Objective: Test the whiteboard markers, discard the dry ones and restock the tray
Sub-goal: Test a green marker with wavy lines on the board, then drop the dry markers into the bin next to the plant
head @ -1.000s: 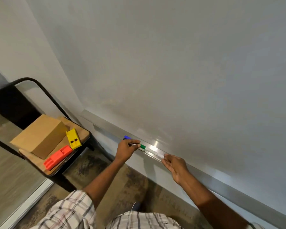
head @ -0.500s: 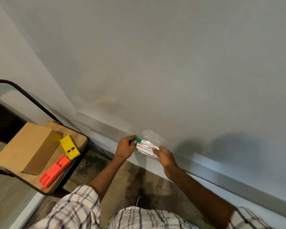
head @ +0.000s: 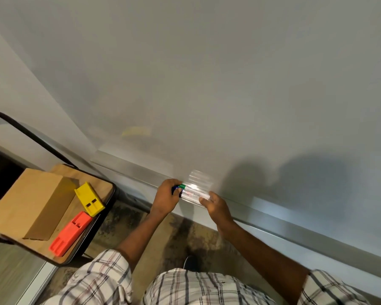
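A bunch of white whiteboard markers (head: 194,194) with green and blue caps is held level just in front of the aluminium tray (head: 273,211) under the whiteboard (head: 207,84). My left hand (head: 165,196) grips the capped end of the bunch. My right hand (head: 215,205) pinches the other end with its fingertips. A pale reflection of the markers shows on the board just above them.
To the left stands a wooden-topped side table (head: 101,190) with a black frame, carrying a cardboard box (head: 29,203), a yellow plastic holder (head: 89,199) and an orange one (head: 70,233). The floor below is mottled carpet (head: 185,234).
Both hands have gathered the markers from the tray into one bunch and lifted it slightly; the right hand slid left to the bunch's end. The view shifted right.
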